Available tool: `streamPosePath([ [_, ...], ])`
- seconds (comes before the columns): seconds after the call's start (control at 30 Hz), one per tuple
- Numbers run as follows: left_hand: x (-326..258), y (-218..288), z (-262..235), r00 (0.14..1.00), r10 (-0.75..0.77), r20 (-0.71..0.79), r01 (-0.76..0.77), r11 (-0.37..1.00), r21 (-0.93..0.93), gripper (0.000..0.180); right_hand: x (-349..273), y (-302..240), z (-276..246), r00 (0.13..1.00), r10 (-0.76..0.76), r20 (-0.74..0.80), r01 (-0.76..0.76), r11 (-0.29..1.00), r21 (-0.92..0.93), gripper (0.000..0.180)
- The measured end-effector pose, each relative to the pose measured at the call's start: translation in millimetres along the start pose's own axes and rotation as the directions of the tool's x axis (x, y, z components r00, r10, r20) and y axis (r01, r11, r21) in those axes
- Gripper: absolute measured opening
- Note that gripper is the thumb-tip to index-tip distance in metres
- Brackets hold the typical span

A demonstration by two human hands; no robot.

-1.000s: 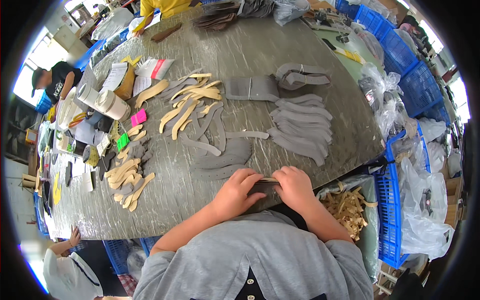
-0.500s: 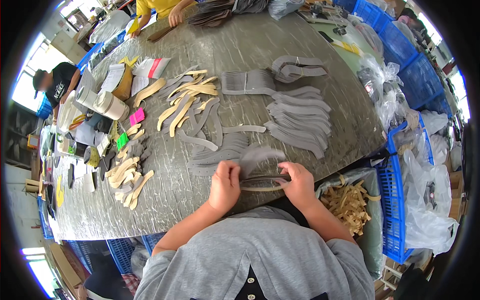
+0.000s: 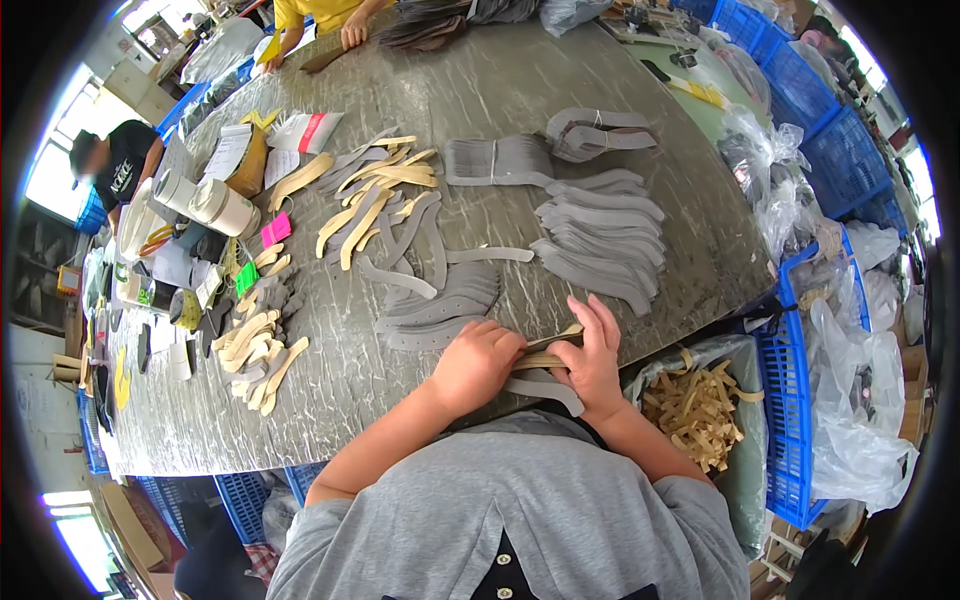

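Observation:
Near the table's front edge, my left hand [image 3: 478,362] is closed around the left end of a small stack of curved strips [image 3: 540,359], which shows tan faces. My right hand [image 3: 594,365] is at the other end, its thumb against the stack and two fingers raised; its lower fingers are hidden. One grey strip [image 3: 546,390] sticks out below the stack, between my hands. Just beyond my left hand lies a fanned pile of grey strips with small holes [image 3: 440,305]. Farther right is a larger overlapping row of grey strips [image 3: 600,240].
Loose tan and grey strips [image 3: 375,205] lie mid-left, with another heap [image 3: 255,350] nearer. Tied grey bundles [image 3: 497,162] sit farther back. White tubs [image 3: 222,208] stand left. A bag of tan scraps [image 3: 695,415] and a blue crate [image 3: 785,410] are right. A person in yellow [image 3: 320,12] works opposite.
The stack now shows tan faces where dark edges and a blurred moving strip were before. My left hand has shifted right and lower, and two right fingers have lifted.

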State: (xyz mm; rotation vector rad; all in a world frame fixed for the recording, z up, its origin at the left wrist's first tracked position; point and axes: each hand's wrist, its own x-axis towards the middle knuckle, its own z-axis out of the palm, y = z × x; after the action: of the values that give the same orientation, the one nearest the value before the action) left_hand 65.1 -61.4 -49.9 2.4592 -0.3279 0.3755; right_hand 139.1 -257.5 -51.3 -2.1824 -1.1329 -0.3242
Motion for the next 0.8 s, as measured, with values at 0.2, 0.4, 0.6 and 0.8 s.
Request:
streamPosePath([
  [0.2, 2.7, 17.0, -22.2, 0.992, 0.085, -0.092, -0.093, 0.991, -0.096, 0.038, -6.1, 15.8, 17.6, 0.998, 0.054, 0.014, -0.056, 0.98, 0.191, 0.045],
  [0.4, -25.0, 10.8, -6.1, 0.992, 0.101, 0.082, -0.108, 0.99, 0.091, 0.049, 2.9, 13.4, 14.6, 0.998, 0.02, 0.057, -0.028, 0.988, 0.151, 0.028],
  [0.6, -22.6, 14.5, -8.1, 0.998, 0.049, 0.045, -0.055, 0.987, 0.152, 0.042, 9.7, 16.2, 7.4, 0.982, 0.166, 0.095, -0.176, 0.978, 0.115, 0.024],
  [0.8, -29.6, 14.2, -13.5, 0.994, 0.084, 0.068, -0.094, 0.984, 0.152, 0.037, 17.8, 14.7, 1.8, 0.973, 0.17, 0.154, -0.175, 0.984, 0.018, 0.024],
])
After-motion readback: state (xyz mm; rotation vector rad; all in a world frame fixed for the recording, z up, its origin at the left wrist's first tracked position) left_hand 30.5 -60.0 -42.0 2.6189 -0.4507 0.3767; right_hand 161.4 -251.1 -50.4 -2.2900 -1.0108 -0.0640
